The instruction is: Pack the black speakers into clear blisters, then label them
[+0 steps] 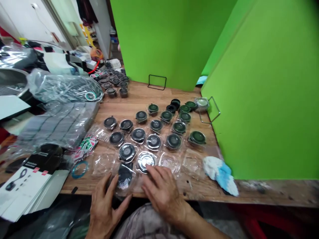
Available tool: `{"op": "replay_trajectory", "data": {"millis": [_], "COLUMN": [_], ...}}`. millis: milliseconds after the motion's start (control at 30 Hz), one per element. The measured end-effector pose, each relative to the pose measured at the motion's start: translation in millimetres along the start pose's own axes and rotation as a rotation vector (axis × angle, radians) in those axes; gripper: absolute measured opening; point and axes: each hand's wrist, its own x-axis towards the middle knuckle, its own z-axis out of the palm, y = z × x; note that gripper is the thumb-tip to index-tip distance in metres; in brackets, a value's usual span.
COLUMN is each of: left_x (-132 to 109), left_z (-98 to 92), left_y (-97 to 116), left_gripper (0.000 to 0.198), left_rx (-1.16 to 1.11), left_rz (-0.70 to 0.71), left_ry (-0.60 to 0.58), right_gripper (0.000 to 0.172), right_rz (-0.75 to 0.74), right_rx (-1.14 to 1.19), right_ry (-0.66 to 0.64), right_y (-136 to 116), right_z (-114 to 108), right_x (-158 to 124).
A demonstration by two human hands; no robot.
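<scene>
Fingers [152, 175] of the right hand [163, 191] are slightly bent, tips at the near edge of a shiny round pack [146, 160] in the front row; can't tell if they grip or just rest on it. Left hand [104, 196] is released, fingers spread, thumb well off the index. Index tip is right by the left edge of a clear case with black insert [124, 177], which lies flat between the hands near the table edge; contact unclear.

Next ring out: clear cases either side, one clear case [101, 163] on the left, another [169, 162] just right of the shiny pack. Black round packs [153, 141] sit in loose rows behind. Two loose black discs [175, 103] near the back right.

Left side: teal ring [73, 170], pile of small cards [84, 147], black-and-white box [30, 181], grey plastic-wrapped stack [59, 122], clear bag [64, 87] behind that. More packs clustered [116, 81] far left-back.

Right: white-and-blue cloth [220, 174] near the edge. Everything's on the wooden table [137, 93]; green panels [171, 39] stand at back and right.
</scene>
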Motion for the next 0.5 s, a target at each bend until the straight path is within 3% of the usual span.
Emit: {"op": "replay_trajectory", "data": {"millis": [133,267,400,500], "left_x": [7,12,13,10], "left_z": [8.8,19.9,30.3,34.7], "left_y": [0,-1,-2,-4], "left_gripper": [0.058,0.058,0.055,0.054], "left_rx": [-0.013,-0.040,-0.082,-0.089], "left_rz": [-0.013,-0.028,-0.041,-0.043], "left_ry": [0.010,0.064,0.124,0.150], "right_gripper": [0.034,0.053,0.069,0.067], "right_rz": [0.132,0.277,0.384,0.408], "right_rx": [-0.117,-0.222,-0.287,-0.260], "right_ry": [0.003,-0.117,-0.286,-0.392], "right_y": [32,71,113,133], "right_z": [-14,-22,-5,17], "right_x": [5,43,81,93]}}
